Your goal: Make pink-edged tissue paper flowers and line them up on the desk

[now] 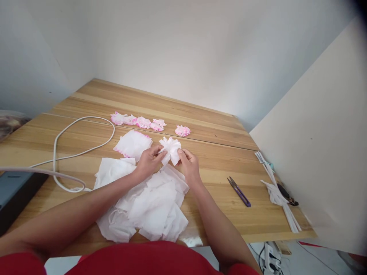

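Between my two hands is a white tissue-paper flower [171, 148], its petals fanned out. My left hand [150, 160] pinches its left edge, and my right hand [188, 162] grips the right edge with thumb and fingers. Below my wrists lies a loose heap of white tissue sheets [157, 198]. Just beyond my left hand sits a flat stack of white sheets with pink edges [133, 144]. Several pink-tipped paper flowers [143, 122] lie in a row farther back, with a single pink-tipped flower [182, 131] apart on the right.
Purple-handled thread snips [239, 192] lie right of my right arm. White strips [279, 194] and black-handled pliers [287, 194] rest by the right wall. A white cable [56, 152] loops at left, near a dark box [17, 194]. A power strip [271, 258] is below the table edge.
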Demonstrator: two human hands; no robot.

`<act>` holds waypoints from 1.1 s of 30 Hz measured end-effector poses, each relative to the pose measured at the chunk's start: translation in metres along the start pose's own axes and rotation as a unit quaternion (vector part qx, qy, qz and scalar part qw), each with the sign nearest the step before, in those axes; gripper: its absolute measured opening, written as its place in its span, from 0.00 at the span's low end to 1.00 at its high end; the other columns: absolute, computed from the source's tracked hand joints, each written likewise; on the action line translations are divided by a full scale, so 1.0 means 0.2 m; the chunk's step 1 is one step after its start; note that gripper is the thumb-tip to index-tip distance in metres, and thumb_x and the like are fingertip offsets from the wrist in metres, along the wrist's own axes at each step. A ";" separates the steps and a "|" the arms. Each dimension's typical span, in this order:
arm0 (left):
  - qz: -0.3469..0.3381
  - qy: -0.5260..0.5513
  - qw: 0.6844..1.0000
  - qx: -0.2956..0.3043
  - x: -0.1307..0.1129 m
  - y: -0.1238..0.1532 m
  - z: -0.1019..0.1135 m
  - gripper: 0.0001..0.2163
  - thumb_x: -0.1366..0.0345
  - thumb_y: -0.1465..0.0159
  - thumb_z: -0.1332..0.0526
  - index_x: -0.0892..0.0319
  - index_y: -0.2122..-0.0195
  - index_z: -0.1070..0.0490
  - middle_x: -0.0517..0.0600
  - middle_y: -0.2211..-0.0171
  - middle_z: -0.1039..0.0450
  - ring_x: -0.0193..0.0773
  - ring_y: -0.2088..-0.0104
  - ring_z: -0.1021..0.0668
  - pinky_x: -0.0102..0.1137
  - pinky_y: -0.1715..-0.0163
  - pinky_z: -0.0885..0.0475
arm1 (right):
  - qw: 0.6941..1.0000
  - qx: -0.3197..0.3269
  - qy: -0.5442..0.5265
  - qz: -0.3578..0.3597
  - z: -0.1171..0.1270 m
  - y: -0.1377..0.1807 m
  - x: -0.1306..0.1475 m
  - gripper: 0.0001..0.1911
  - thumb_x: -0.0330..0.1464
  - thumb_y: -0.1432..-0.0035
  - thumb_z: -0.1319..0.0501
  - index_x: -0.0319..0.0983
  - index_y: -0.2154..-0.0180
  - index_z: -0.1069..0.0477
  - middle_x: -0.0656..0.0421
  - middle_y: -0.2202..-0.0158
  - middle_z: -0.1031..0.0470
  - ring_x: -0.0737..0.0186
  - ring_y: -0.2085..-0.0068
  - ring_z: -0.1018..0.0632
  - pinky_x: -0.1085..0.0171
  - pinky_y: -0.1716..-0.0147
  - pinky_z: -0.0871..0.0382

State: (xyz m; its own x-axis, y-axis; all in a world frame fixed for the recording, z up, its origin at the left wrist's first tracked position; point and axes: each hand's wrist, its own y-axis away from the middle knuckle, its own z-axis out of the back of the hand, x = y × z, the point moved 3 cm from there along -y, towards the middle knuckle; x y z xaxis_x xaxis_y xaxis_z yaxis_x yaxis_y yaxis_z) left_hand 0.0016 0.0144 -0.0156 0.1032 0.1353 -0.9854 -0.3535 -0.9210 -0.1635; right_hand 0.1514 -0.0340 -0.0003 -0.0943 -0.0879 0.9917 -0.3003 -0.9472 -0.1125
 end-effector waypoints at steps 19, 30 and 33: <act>0.005 -0.149 0.989 -0.024 -0.02 0.02 0.01 0.12 0.53 0.41 0.37 0.58 0.68 0.30 0.42 0.79 0.37 0.33 0.77 0.36 0.28 0.75 0.44 | 0.891 0.029 0.355 0.281 -0.07 0.07 0.04 0.14 0.29 0.37 0.50 0.41 0.62 0.26 0.55 0.67 0.22 0.59 0.64 0.24 0.62 0.62 0.34; 0.026 -0.039 0.999 -0.018 -0.02 0.03 0.01 0.11 0.57 0.39 0.42 0.59 0.73 0.31 0.46 0.75 0.33 0.36 0.71 0.31 0.28 0.69 0.38 | 0.938 0.008 0.287 0.194 -0.05 0.05 0.01 0.12 0.34 0.39 0.46 0.41 0.66 0.24 0.57 0.71 0.23 0.62 0.70 0.26 0.63 0.67 0.34; 0.045 0.008 0.998 -0.037 -0.01 0.01 0.02 0.12 0.57 0.41 0.40 0.59 0.75 0.32 0.45 0.76 0.35 0.34 0.73 0.33 0.28 0.69 0.37 | 0.985 -0.003 0.163 0.063 -0.02 0.01 -0.04 0.13 0.39 0.41 0.44 0.40 0.71 0.26 0.62 0.78 0.30 0.66 0.76 0.31 0.66 0.74 0.36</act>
State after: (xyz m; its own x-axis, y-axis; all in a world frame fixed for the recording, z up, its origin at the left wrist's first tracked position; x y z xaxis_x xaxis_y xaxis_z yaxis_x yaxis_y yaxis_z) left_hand -0.0025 0.0131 -0.0138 0.0882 0.0451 -0.9951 -0.2928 -0.9537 -0.0691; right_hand 0.1476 -0.0330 -0.0078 -0.4300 -0.0999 0.8973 -0.2716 -0.9335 -0.2341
